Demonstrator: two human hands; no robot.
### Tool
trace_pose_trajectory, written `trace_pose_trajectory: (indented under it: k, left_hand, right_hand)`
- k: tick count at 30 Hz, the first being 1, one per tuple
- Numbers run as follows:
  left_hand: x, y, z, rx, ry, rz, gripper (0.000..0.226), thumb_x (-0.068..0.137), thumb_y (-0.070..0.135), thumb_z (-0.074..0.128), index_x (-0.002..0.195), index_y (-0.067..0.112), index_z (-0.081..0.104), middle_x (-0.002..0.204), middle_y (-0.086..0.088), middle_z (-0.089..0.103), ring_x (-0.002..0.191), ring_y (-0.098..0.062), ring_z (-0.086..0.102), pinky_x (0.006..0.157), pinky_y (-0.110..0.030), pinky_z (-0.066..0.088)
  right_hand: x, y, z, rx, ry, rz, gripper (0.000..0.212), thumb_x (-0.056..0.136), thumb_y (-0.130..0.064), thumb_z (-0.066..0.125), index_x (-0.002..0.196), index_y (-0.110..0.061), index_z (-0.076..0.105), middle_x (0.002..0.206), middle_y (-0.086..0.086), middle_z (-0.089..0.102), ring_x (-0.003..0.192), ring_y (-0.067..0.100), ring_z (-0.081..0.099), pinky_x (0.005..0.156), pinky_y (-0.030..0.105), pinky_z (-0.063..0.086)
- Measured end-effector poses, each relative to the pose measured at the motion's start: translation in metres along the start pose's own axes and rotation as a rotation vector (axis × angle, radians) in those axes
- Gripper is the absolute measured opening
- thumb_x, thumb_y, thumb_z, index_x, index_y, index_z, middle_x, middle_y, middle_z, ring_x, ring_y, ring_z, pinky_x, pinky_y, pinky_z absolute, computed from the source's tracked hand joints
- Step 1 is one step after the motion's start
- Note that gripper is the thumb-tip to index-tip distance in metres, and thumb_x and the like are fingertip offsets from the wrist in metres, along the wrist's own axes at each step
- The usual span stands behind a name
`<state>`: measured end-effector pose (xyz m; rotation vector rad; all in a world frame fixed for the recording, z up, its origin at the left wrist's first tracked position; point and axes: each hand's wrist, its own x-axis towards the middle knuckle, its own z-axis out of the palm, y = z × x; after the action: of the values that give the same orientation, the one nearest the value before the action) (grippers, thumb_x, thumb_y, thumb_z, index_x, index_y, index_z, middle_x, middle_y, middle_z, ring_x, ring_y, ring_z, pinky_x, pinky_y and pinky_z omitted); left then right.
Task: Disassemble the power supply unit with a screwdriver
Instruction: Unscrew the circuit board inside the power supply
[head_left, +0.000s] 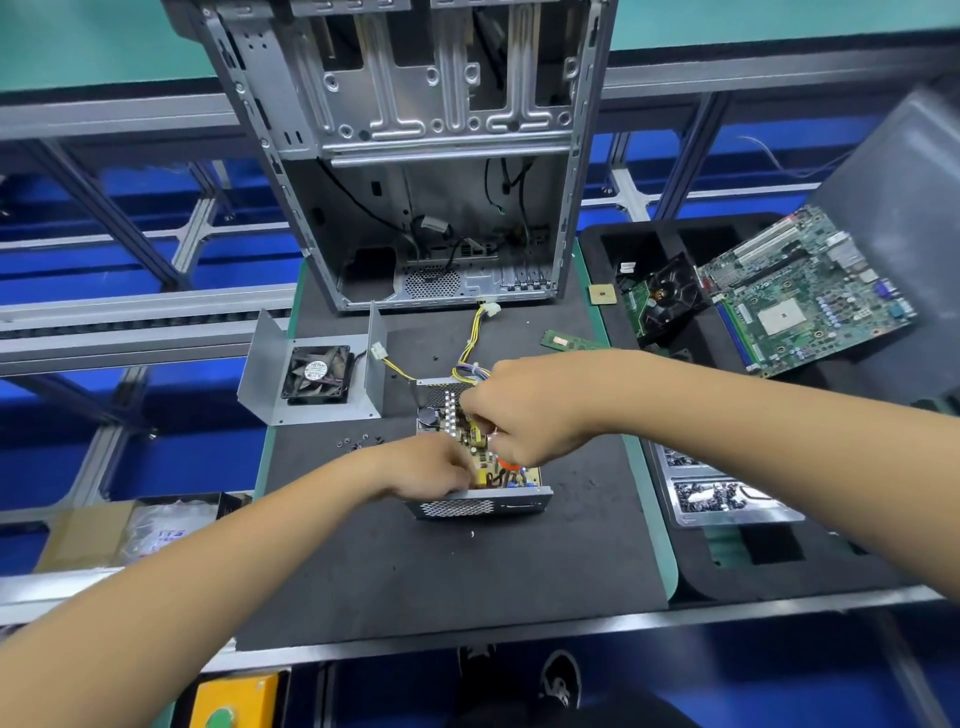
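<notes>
Head view: I see opened power supply unit (478, 457) at frame centre on dark mat (441, 571), circuit board exposed, mesh wall facing me. My left hand (431, 467) rests on unit's left edge, fingers curled down against board; whether they hold anything, cannot tell. My right hand (524, 410) hovers over board, fingers curled tight, pinching small item, orange bit showing beneath; screwdriver not clearly identifiable. Removed cover with fan (311, 374) left of centre. Empty computer case (415, 156) upper centre. Motherboard (800, 291) upper right.
</notes>
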<state>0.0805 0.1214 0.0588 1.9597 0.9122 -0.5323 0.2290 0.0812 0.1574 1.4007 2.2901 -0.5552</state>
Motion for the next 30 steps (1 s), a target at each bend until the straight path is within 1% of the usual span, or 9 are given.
trace_pose_trajectory:
  k: [3,6,9,11,14,20,24,27,30]
  left_hand:
    - [-0.010,-0.011,-0.013,0.111,0.207,0.220,0.024,0.088,0.013,0.048,0.098,0.018,0.069,0.088,0.004,0.068,0.078,-0.009,0.057,0.071,-0.021,0.045]
    - [-0.010,-0.023,-0.019,0.542,0.498,0.460,0.032,0.075,0.014,0.045,0.100,0.016,0.065,0.099,0.001,0.065,0.089,-0.020,0.059,0.072,-0.033,0.049]
    - [0.000,-0.028,-0.011,0.815,0.562,0.709,0.019,0.078,0.013,0.053,0.092,0.010,0.066,0.096,-0.005,0.062,0.087,-0.026,0.055,0.067,-0.035,0.046]
    - [0.008,-0.028,-0.008,0.869,0.531,0.795,0.007,0.080,0.015,0.060,0.084,0.012,0.065,0.088,-0.004,0.061,0.084,-0.023,0.053,0.067,-0.032,0.045]
    - [0.019,-0.030,-0.010,0.968,0.471,0.794,0.006,0.077,0.018,0.071,0.079,0.016,0.065,0.099,-0.006,0.061,0.085,-0.025,0.057,0.070,-0.029,0.044]
    - [0.019,-0.029,-0.005,0.827,0.519,0.659,0.009,0.081,0.028,0.069,0.076,0.025,0.062,0.096,-0.004,0.052,0.089,-0.019,0.044,0.074,-0.026,0.030]
    - [0.018,-0.037,0.000,0.681,0.517,0.606,0.012,0.076,0.039,0.074,0.084,0.031,0.069,0.114,-0.006,0.051,0.111,-0.017,0.039,0.104,-0.034,0.031]
    - [0.019,-0.040,-0.001,0.586,0.491,0.546,0.014,0.078,0.043,0.071,0.085,0.032,0.069,0.120,-0.002,0.047,0.115,-0.017,0.042,0.105,-0.028,0.023]
    - [0.021,-0.042,-0.001,0.510,0.509,0.544,0.013,0.077,0.039,0.074,0.082,0.028,0.069,0.112,0.002,0.050,0.111,-0.014,0.041,0.104,-0.024,0.023]
  right_hand:
    - [0.000,0.002,-0.004,-0.001,0.063,-0.050,0.014,0.081,-0.015,0.058,0.094,-0.012,0.056,0.075,0.002,0.054,0.070,0.016,0.048,0.054,0.031,0.040]
    - [0.002,0.004,-0.004,0.069,0.036,-0.063,0.018,0.074,-0.011,0.064,0.091,-0.015,0.060,0.087,0.005,0.065,0.085,0.024,0.057,0.068,0.035,0.050]
    - [0.003,0.004,-0.003,0.045,0.033,-0.046,0.020,0.081,-0.031,0.066,0.091,-0.016,0.058,0.086,0.004,0.065,0.085,0.025,0.059,0.069,0.035,0.049]
    - [0.004,0.004,-0.001,0.065,0.022,0.023,0.035,0.093,-0.049,0.046,0.093,-0.015,0.053,0.069,0.003,0.063,0.074,0.025,0.066,0.067,0.034,0.048]
    - [0.006,0.004,0.003,0.062,0.060,0.091,0.024,0.100,-0.031,0.033,0.098,-0.012,0.047,0.064,0.004,0.053,0.063,0.031,0.068,0.065,0.037,0.051]
    - [0.002,0.004,-0.001,0.101,0.099,0.031,0.014,0.087,-0.019,0.051,0.099,-0.014,0.047,0.073,-0.003,0.047,0.072,0.022,0.050,0.056,0.033,0.038]
    - [0.000,0.005,-0.004,0.124,0.055,0.023,0.020,0.077,-0.011,0.059,0.094,-0.015,0.051,0.090,0.003,0.058,0.087,0.024,0.053,0.070,0.037,0.049]
    - [0.000,0.006,-0.003,0.091,0.067,0.018,0.015,0.080,-0.017,0.060,0.093,-0.013,0.055,0.090,0.003,0.060,0.086,0.024,0.054,0.072,0.038,0.050]
    - [0.000,0.004,0.000,0.104,0.098,0.030,0.024,0.096,-0.039,0.046,0.093,-0.015,0.046,0.077,-0.001,0.051,0.071,0.019,0.048,0.059,0.035,0.037]
